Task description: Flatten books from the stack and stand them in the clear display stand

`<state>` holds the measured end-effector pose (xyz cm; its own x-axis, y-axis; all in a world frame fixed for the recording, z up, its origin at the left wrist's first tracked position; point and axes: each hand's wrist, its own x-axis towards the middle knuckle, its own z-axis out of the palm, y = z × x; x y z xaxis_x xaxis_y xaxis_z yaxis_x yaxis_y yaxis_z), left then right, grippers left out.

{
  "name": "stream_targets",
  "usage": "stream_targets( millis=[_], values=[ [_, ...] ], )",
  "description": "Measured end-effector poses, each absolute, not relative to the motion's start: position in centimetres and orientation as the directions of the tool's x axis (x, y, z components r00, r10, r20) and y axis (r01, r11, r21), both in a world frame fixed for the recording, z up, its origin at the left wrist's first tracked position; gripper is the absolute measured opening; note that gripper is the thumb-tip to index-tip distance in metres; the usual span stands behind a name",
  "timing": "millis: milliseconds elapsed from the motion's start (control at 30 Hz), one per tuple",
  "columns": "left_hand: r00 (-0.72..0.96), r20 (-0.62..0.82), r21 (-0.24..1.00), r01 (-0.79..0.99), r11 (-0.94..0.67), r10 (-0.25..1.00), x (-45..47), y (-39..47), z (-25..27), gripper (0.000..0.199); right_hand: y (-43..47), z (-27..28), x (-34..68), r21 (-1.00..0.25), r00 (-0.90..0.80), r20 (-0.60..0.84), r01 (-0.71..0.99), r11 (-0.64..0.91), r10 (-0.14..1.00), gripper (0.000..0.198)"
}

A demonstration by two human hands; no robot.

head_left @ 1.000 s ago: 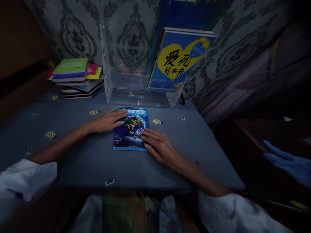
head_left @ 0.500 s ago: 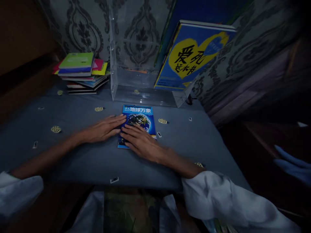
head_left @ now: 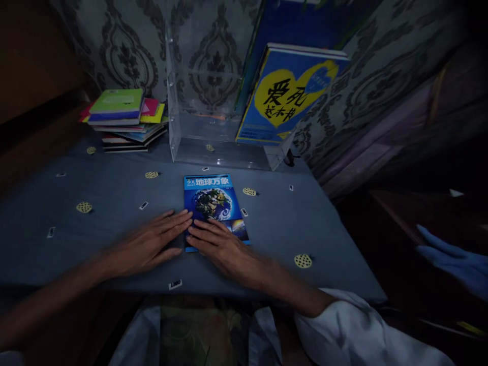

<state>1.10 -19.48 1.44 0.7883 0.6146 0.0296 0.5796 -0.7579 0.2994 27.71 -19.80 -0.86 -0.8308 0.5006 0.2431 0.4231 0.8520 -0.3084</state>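
A blue book (head_left: 213, 203) with a globe on its cover lies face up on the cloth-covered table. My right hand (head_left: 224, 246) rests flat on the book's lower part, fingers stretched out and covering some of the cover. Along the book's lower left edge lies my left hand (head_left: 156, 239), its fingers extended and their tips touching or just over the margin. Neither hand grasps anything.
Behind the book stands a clear acrylic rack (head_left: 224, 152) holding a blue and yellow book (head_left: 290, 101) at its right side. A stack of books (head_left: 122, 119) sits at the back left. The table's grey cloth (head_left: 274, 234) has pineapple prints.
Both hands have slid toward the table's near edge, and the book now lies slightly nearer and straighter. More of the globe cover shows. The camera view has shifted a little.
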Motion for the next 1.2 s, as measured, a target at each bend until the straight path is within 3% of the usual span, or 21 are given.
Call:
stream_targets(
  millis=[300,533,800,1033,1200],
  values=[
    [0.749,0.123,0.245,0.613,-0.751,0.651,1.9,-15.8,0.3,0.066,-16.4,-1.5,27.3,-0.293,-0.780,0.293,0.477,0.829,0.553,0.035],
    [0.733,0.161,0.209,0.629,-0.748,0.661,2.7,-14.4,-0.2,0.063,-14.7,-2.6,27.7,-0.303,-0.761,0.391,0.425,0.853,0.518,0.034],
    [0.743,0.134,0.235,0.619,-0.749,0.656,2.3,-13.4,0.2,0.062,-14.7,0.1,28.1,-0.419,-0.730,0.311,0.469,0.778,0.608,0.035],
    [0.695,0.127,0.280,0.660,-0.698,0.708,3.4,-8.4,0.2,0.062,-9.6,0.9,27.3,-0.361,-0.700,0.226,0.585,0.726,0.677,0.041],
    [0.658,0.081,0.274,0.708,-0.652,0.749,4.7,-5.0,0.3,0.069,-5.5,-0.2,28.5,-0.356,-0.583,0.238,0.692,0.628,0.777,0.045]
  ],
)
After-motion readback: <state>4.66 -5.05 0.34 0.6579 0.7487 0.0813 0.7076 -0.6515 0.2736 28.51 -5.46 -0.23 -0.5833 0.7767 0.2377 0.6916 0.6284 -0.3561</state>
